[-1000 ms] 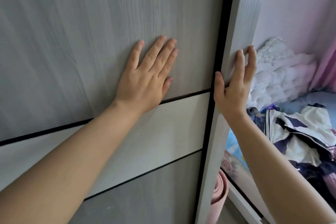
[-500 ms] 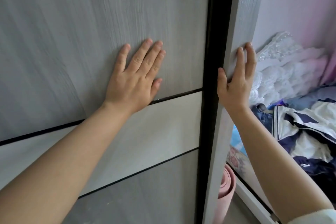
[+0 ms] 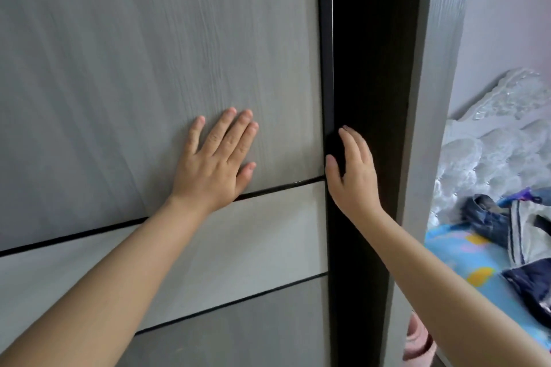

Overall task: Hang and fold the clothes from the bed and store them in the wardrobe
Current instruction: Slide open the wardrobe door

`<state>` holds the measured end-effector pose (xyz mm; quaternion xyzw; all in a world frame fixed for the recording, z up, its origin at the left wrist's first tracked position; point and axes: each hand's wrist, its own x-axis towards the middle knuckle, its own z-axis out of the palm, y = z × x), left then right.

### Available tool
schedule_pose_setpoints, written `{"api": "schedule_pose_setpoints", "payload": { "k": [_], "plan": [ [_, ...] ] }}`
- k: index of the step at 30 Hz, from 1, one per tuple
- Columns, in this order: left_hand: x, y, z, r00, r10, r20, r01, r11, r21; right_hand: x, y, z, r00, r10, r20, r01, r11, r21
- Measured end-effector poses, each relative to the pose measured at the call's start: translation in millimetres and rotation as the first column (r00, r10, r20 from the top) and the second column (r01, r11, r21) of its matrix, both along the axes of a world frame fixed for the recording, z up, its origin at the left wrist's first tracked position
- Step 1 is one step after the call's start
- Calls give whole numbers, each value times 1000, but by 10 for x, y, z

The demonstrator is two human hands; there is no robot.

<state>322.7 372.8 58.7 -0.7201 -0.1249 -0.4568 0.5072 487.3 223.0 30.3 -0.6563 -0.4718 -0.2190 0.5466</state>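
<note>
At the wardrobe, my flat left hand (image 3: 219, 164) slides the door (image 3: 149, 68) wider; my right hand (image 3: 353, 170), fingers loose, now reaches into the dark gap (image 3: 369, 68), clothes (image 3: 507, 232) waiting on the bed (image 3: 465, 259).

Lighting: soft, even daylight, brightest at the right over the bed (image 3: 465, 250) and pale wall (image 3: 507, 24). Wardrobe door (image 3: 149, 53): evenly lit grey, no glare, a faint shadow under the left hand (image 3: 216, 164). Opening (image 3: 369, 68) beside it: near black, no detail readable. Sharpness: moderate overall; clothes (image 3: 489, 223) slightly soft. Distortion: wide-angle bending of door lines toward the frame edges.
</note>
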Motion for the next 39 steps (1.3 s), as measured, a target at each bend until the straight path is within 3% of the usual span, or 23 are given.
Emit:
{"api": "schedule_pose_setpoints", "payload": {
  "k": [2,4,10,13,21,24,28,34,39],
  "plan": [
    [-111,35,34,1000,13,-5,-13,1000,-2,-181,107,88,959,109,-263,-142,984,-111],
    [-256,78,36,1000,15,-15,-15,1000,-10,-336,162,148,914,137,-382,-184,979,-89],
    [-724,219,42,996,86,14,-85,996,-29,-649,330,125,884,240,-401,-263,965,-2],
    [-1048,225,29,994,103,20,-100,989,-109,-916,480,122,864,320,-388,-337,941,26],
    [-1798,150,102,970,109,215,-34,945,-325,-1583,854,-18,845,472,-250,-487,874,5],
    [-2117,161,137,950,143,276,10,873,-488,-1850,1055,-83,794,592,-138,-596,803,18],
    [-2501,175,157,913,192,360,130,700,-702,-2109,1294,-111,668,741,-73,-743,669,-4],
    [-2894,210,148,834,277,476,230,611,-758,-2602,1634,-193,552,832,55,-820,553,-148],
    [-3032,325,88,769,328,549,233,656,-718,-2971,2051,-280,433,893,121,-840,449,-304]
  ]
}}
